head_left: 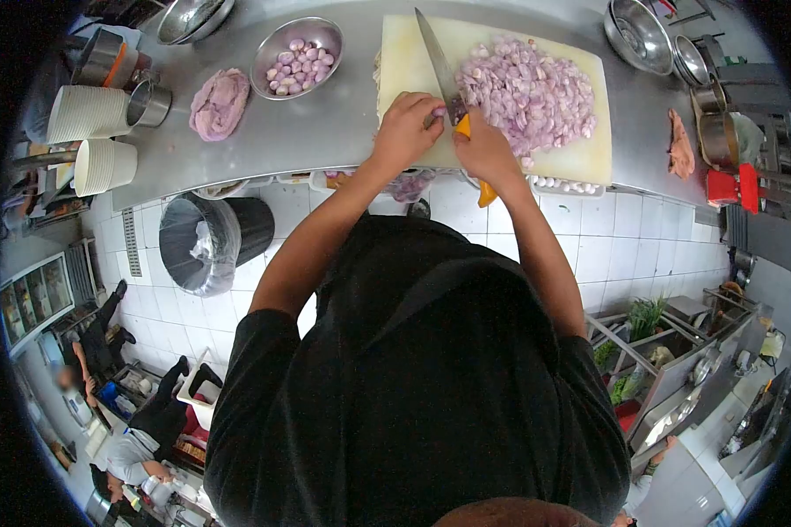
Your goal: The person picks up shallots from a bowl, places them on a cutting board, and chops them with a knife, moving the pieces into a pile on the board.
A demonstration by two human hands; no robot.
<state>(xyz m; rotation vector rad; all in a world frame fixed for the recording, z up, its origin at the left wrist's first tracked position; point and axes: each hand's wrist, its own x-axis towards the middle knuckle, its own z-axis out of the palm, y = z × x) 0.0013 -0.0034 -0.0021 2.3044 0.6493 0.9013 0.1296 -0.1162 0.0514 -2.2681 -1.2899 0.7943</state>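
My right hand (pixel 485 151) is wrapped round the yellow handle of a kitchen knife (pixel 438 57), its blade pointing away from me. On the left of the blade, my left hand (pixel 404 130) pinches a small purple shallot (pixel 439 113) against the white cutting board (pixel 404 61). To the right of the knife lies a broad heap of cut shallots (pixel 532 95). A metal bowl (pixel 262 63) further left holds whole peeled shallots (pixel 301 68).
A crumpled pinkish cloth (pixel 220 104) lies on the steel counter (pixel 347 114). Stacked white tubs (pixel 105 167) stand at the left end, metal bowls (pixel 639 35) at the right. A lined bin (pixel 198 250) stands below. Other people (pixel 145 448) are behind me.
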